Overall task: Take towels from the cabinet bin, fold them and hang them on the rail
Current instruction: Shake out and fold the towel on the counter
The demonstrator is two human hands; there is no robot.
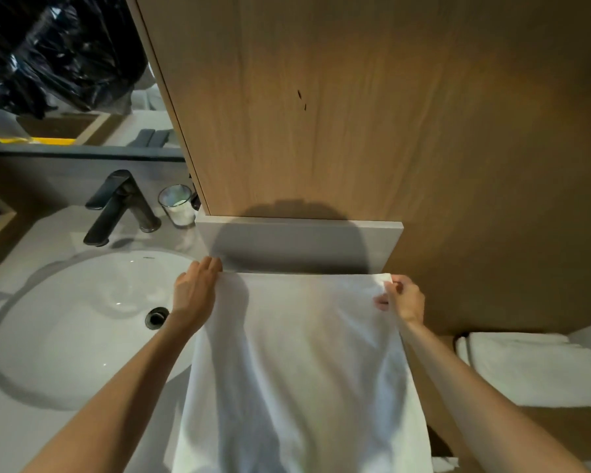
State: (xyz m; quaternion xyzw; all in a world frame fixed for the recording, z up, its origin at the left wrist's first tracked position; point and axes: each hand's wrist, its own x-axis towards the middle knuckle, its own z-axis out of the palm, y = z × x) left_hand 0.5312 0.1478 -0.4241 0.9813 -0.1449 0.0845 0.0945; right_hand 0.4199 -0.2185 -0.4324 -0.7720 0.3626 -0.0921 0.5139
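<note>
Finding: one white towel (297,363) is spread open and unfolded in front of the person. Its far edge runs straight along the foot of the grey ledge (382,233) under the wood cabinet panel (355,114), and its body runs back toward the camera beside the basin (65,336). We cannot tell whether the cloth lies on the counter or hangs free. The right hand (405,298) pinches the far-right corner, fingers curled round a small bunch of fabric. The left hand (197,291) lies over the far-left corner with its fingers nearly straight. The thumb is hidden, so we cannot tell whether it grips or merely presses. A folded towel (526,367) sits well apart at the right. Handling assessment: the towel appears light, soft and wholly limp. It shows shallow creases and sags between the hands, so it will keep no shape of its own and will slump wherever it is unsupported. It is neither fragile nor slippery, and the nap should give a sure hold. We judge the corners and the hem to be the proper places to take it, both hands level and the edge kept taut, so that the fold lands square. A grip in mid-cloth would only bunch it. The tap (116,206) and the glass (178,206) stand near the left corner.
</note>
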